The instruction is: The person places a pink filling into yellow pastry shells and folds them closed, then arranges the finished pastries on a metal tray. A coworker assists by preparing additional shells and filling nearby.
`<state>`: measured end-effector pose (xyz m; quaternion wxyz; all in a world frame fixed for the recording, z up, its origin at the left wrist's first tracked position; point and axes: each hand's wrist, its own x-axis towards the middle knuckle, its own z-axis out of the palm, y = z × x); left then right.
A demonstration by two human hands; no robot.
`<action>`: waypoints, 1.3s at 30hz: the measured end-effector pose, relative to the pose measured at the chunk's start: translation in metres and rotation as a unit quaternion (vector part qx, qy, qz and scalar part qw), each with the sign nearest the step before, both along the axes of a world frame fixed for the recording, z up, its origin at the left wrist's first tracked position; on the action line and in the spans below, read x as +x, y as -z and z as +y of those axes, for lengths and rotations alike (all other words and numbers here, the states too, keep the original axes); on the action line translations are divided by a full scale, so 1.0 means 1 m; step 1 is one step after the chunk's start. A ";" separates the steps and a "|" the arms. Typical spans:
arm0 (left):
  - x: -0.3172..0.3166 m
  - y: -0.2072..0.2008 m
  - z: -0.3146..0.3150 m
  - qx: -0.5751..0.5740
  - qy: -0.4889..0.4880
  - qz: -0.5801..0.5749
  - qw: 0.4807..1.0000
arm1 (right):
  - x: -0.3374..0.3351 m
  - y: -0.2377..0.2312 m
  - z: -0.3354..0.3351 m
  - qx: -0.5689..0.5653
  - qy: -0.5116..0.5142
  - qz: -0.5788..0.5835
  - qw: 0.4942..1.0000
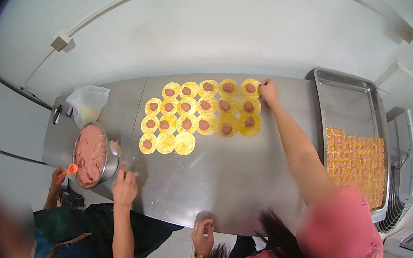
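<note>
1. A steel table [224, 179] stands against a white wall [213, 27]. Its top is dull, scuffed and dusted with yellow crumbs.
2. The right hand [268, 91] reaches far across the table, arm straight. Its fingertips rest on the rim of the wrapper [250, 88] at the right end of the back row. The fingers are close together; whether they pinch the rim or only touch it, I cannot tell.
3. The left hand [203, 237] hangs at the table's near edge, fingers curled in towards the thumb. Whether it holds anything, I cannot tell.
4. That wrapper is a thin yellow disc lying flat, with a brownish-pink ball of filling on its middle. Being round, it has no long axis.
5. It belongs to a patch of wrappers [199, 117] laid in overlapping rows. The patch runs left to right along the table. Most carry a ball; two at the front left are bare.
6. A co-worker in a blue top stands at the left. One hand [123, 185] rests on the table, and the other holds an orange spoon [71, 169].
7. Beside them sits a round steel bowl [112, 161] of smooth pink paste, with a clear bag [88, 103] behind it.
8. At the right lies a long steel tray [351, 103], its near half packed with small yellow parcels [356, 160].
</note>
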<state>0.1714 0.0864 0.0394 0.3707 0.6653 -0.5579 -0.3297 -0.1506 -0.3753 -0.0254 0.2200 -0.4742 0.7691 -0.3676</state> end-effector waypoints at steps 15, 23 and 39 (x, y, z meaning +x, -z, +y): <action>-0.132 0.000 -0.145 0.152 0.109 0.385 0.904 | -0.028 -0.081 0.231 -0.036 -0.009 -0.682 0.730; -0.160 0.028 -0.126 0.217 0.172 0.211 0.937 | 0.014 -0.057 0.382 0.059 0.100 -0.546 0.829; -0.158 0.038 -0.112 0.138 0.246 0.166 0.945 | 0.017 -0.022 0.412 -0.057 0.003 -0.307 0.950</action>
